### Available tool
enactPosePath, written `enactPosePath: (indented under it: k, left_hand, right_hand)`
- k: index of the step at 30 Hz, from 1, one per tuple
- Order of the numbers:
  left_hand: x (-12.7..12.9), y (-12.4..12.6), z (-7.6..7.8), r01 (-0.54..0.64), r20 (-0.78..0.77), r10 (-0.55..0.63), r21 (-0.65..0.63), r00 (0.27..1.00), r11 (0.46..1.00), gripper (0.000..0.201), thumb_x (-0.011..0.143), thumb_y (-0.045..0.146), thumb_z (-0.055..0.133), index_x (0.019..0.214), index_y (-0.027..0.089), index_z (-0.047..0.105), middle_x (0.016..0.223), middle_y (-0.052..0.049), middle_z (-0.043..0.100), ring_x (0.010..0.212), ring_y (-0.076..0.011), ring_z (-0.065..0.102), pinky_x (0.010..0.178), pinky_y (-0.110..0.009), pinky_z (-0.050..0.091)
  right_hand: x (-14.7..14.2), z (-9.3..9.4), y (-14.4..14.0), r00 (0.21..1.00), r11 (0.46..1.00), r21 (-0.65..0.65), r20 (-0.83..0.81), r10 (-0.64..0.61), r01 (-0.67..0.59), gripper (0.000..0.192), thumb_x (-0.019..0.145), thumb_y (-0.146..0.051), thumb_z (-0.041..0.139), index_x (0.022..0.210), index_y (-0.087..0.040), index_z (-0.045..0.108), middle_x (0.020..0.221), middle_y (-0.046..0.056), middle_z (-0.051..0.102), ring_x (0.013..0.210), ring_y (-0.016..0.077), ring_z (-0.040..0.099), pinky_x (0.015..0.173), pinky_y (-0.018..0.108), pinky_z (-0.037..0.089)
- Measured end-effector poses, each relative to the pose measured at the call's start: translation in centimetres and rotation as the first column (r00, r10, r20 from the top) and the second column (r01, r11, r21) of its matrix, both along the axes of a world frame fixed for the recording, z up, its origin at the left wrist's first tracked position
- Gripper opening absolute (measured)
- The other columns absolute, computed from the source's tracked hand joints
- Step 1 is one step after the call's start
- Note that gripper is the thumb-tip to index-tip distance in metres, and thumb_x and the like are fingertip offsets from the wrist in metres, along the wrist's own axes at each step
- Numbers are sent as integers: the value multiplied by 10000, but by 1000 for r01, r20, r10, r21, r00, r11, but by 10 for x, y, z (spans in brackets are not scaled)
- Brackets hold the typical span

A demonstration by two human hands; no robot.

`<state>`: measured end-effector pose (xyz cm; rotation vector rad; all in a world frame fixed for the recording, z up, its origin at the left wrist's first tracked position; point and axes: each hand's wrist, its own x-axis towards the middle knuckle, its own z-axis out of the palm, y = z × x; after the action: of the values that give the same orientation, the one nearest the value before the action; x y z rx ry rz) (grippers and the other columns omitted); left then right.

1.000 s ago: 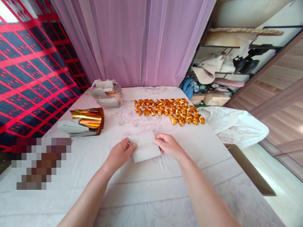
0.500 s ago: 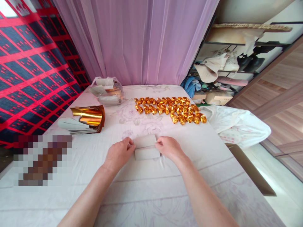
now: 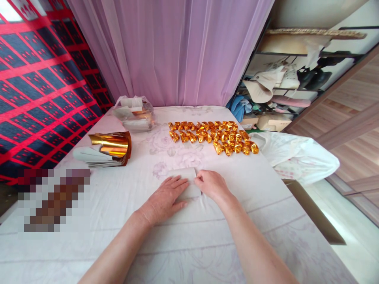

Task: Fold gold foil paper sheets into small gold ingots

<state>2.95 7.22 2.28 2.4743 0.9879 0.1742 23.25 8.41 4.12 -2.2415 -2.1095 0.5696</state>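
Observation:
A pale sheet of paper (image 3: 189, 172), folded, lies on the table in front of me. My left hand (image 3: 166, 197) rests flat on its left part with the fingers spread and covers much of it. At the right edge of the sheet, my right hand (image 3: 211, 183) is closed, thumb and fingers pinching the paper. Beyond the hands stand rows of folded gold foil paper ingots (image 3: 222, 136). Left of them sits a bent stack of gold-faced paper (image 3: 115, 146) with pale backs.
A clear plastic bag (image 3: 134, 114) of paper stands at the back left of the cloth-covered table (image 3: 103, 205). A purple curtain (image 3: 177, 51) hangs behind. On the right are a shelf with shoes (image 3: 314, 77), a white plastic bag (image 3: 308, 156) and a cardboard box (image 3: 314, 211).
My left hand has gone from pinching the paper's left edge to lying flat over it, further right. The right hand has stayed at the right edge.

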Motion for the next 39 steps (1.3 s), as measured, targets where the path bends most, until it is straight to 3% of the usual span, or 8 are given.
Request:
enactPosePath:
  k: [10,22,25,29,34,39]
  left_hand:
    - [3,-6,-9,-35,16,35,49,999,998,513,927,347,541,1422,245,451,1490,-82,469,1416,-272,360,1171,-514,253]
    - [-11,-52,-16,-75,54,71,82,996,994,545,933,321,537,1458,279,396,1516,-69,433,1429,-266,337,1175,-522,253]
    - [-12,-54,-21,-80,65,75,87,995,993,543,933,330,540,1456,278,399,1515,-73,434,1431,-267,332,1173,-527,251]
    - [-11,-53,-22,-85,79,78,88,994,992,519,942,350,529,1444,275,419,1505,-73,449,1427,-263,342,1170,-523,257]
    - [-12,-54,-22,-76,70,70,94,995,993,514,948,355,521,1444,263,422,1511,-70,440,1431,-263,333,1176,-513,252]
    - [-12,-54,-20,-79,41,76,86,996,993,515,939,367,540,1432,255,440,1513,-69,437,1432,-264,333,1181,-511,245]
  right_hand:
    - [2,0,0,1000,1000,-5,-12,29,-29,222,891,-289,519,905,-241,735,911,64,756,862,196,679,663,258,390]
    - [-5,10,-19,989,988,-65,-52,138,-141,175,822,-260,581,709,-233,711,736,28,729,707,165,641,591,245,345]
    - [-2,10,-28,987,990,7,-76,143,-143,174,850,-269,565,738,-226,692,740,21,719,720,163,637,601,244,347]
    - [9,-1,-45,956,969,189,-217,198,-158,182,869,-161,504,931,-236,657,881,-3,720,801,142,646,719,230,412]
    - [22,-30,-63,892,866,420,-226,391,-273,343,804,-32,461,1023,-222,644,1087,52,671,1068,183,595,952,317,433]
    - [25,-41,-68,861,829,447,-211,463,-336,358,870,-88,470,1142,-241,645,1248,78,611,1186,211,545,1005,390,430]
